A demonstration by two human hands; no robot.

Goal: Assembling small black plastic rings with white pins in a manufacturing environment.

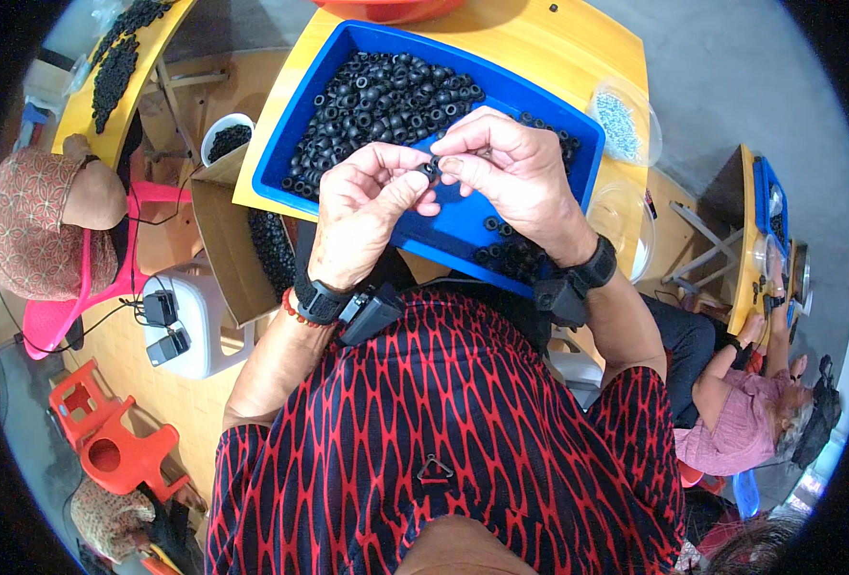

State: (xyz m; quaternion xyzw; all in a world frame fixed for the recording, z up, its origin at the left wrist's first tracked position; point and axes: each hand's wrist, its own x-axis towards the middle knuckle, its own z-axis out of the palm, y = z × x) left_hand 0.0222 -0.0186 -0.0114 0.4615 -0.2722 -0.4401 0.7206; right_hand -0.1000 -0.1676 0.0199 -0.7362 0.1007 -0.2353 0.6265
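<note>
Black ring-shaped piece (pixel 429 171), held over the blue tray (pixel 463 216), is pinched between the thumb and fingertips of the left hand (pixel 367 206), while the right hand (pixel 515 172) meets it with thumb and forefinger drawn close. Whether the right fingertips also grip the piece, or some smaller part, cannot be told at this size.

Good handling here would likely mean letting the left hand hold firm and the right make the fine adjustments — hole turned toward the working fingertips, pressure light, since so small and round a thing could roll free. Working low over the tray should let any dropped piece land inside its walls.

A large heap of black pieces (pixel 376 101) fills the tray's far left; a smaller cluster (pixel 511 254) lies at the near right, below the right hand. Between them shows a stretch of blue floor, probably the easiest room for lowering the fingers. Caution seems due on the right — a clear tub (pixel 656 149) of pale-blue bits (pixel 616 125) stands just beyond the tray's rim on the yellow table (pixel 578 43), where a swinging elbow or wrist could catch it.
</note>
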